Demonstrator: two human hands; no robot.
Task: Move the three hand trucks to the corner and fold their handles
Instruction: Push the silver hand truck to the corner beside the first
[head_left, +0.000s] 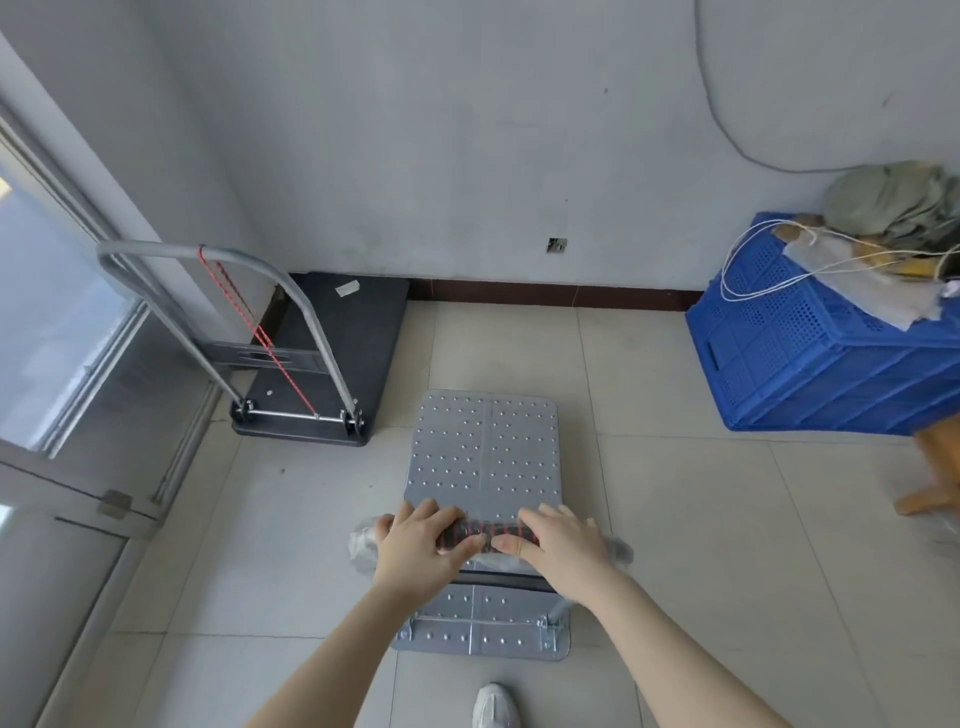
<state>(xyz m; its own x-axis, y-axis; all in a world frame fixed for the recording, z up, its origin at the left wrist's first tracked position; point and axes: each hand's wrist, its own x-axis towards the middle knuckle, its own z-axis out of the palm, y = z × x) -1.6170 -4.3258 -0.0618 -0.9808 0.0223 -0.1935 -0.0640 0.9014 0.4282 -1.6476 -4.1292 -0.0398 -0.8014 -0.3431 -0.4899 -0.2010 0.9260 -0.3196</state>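
- Subject: grey hand truck (485, 452), with a studded metal deck, standing on the tiled floor (675, 493) mid-room, short of the corner.
- Its handle bar (485, 535) stands up, unfolded, with a black and red wrap at mid-span. The ends look covered in clear film.
- Left hand (421, 540) and right hand (558, 540) both curl over the bar side by side, thumbs nearly meeting on the wrap.
- Handling, judged: sheet deck and tube frame look stiff and fairly heavy. Wheels are hidden, so push rather than lift.
- Best hold is the wrapped middle. The filmed ends are likely slippery.
- Black hand truck (332, 332) sits in the corner against the wall. Its handle is upright, not yet folded, with a red cord (260, 332) running from bar to hinge.
- Third truck not in view.
- Blue crate (810, 358) stands at the right wall, well apart, with cloth and cords piled on top.
- White shoe (496, 706) is at the bottom edge, just behind the grey deck.
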